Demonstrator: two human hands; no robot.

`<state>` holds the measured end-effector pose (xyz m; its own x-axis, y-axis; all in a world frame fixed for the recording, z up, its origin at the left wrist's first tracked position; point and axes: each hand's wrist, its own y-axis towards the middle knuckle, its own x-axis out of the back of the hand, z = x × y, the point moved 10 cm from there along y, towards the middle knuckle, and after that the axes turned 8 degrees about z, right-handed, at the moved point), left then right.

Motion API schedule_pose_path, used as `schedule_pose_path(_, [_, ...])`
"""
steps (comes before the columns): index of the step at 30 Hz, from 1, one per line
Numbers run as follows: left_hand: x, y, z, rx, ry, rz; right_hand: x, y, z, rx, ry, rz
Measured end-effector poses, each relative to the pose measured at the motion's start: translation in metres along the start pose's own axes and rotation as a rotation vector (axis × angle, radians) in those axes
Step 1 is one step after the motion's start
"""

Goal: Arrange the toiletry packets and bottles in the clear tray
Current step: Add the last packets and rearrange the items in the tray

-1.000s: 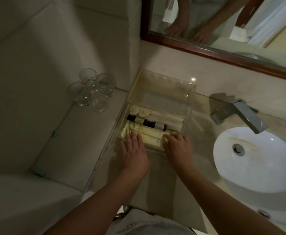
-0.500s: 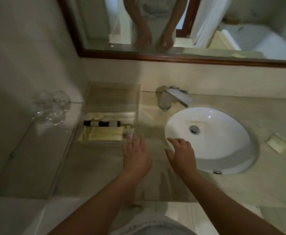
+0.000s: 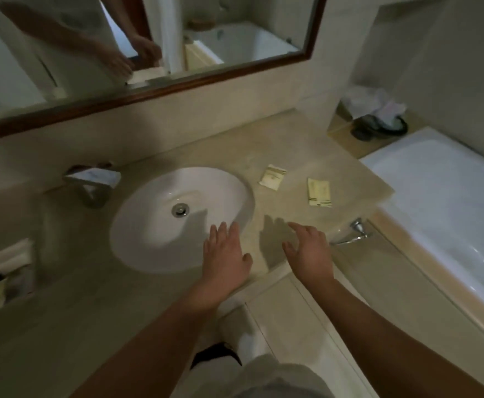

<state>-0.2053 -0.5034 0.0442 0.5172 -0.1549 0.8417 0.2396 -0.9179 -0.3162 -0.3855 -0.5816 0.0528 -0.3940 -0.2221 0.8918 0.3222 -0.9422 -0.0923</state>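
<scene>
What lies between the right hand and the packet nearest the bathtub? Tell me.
Nothing: the head view shows only bare counter between the right hand and that packet.

The blurred clear plastic tray (image 3: 29,268) is cut off at the left edge; print on the cream square packet (image 3: 273,178) and cream oblong packet (image 3: 319,192) is illegible.

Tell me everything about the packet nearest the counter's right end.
The packet is a small, flat, cream rectangle, seemingly paper, with dark stripes across its near end. It lies flat on the beige counter, right of the sink, apart from the other packet; neither the left hand nor the right hand touches it.
</scene>
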Motion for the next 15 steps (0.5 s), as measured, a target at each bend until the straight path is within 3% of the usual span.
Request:
schedule_pose_path(6, [-0.014,0.079,-0.050,-0.063,-0.004,0.065,0.014,0.048,-0.060,-0.126,0.023,-0.001])
schedule_pose_path(15, [0.004,0.219,-0.065,0.031,-0.201,-0.043,0.011,0.160,-0.141,-0.429,0.164,0.072])
